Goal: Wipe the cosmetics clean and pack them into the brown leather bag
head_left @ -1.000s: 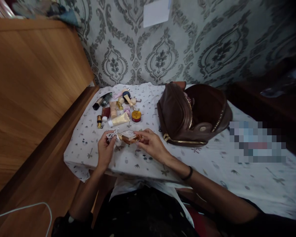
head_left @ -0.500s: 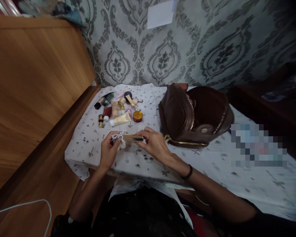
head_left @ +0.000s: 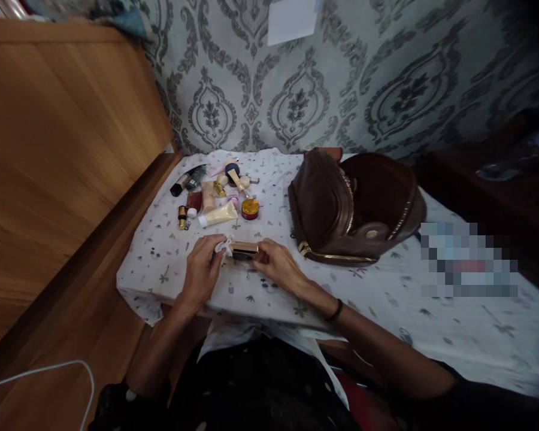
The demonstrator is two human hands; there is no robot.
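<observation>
My right hand (head_left: 276,263) grips the right end of a flat gold and dark case (head_left: 245,250), held just above the cloth-covered table. At the case's left end, my left hand (head_left: 202,266) pinches a crumpled white cloth or tissue (head_left: 226,245), which touches the case. Beyond the hands lies a group of cosmetics: a cream tube with a white cap (head_left: 218,214), a round amber jar (head_left: 250,208), a small gold and black bottle (head_left: 182,218) and several other tubes and jars.
A brown leather bag (head_left: 323,203) with its zip open stands to the right of the cosmetics. The patterned white cloth (head_left: 341,293) covers the table. A wooden cabinet (head_left: 72,108) rises at the left, and a patterned wall (head_left: 256,90) is behind. Farther right lies a blurred-out item (head_left: 469,260).
The case has tilted so that more of its dark side shows. My left hand has turned slightly with the white cloth, and my right fingers have shifted on the case's right end.
</observation>
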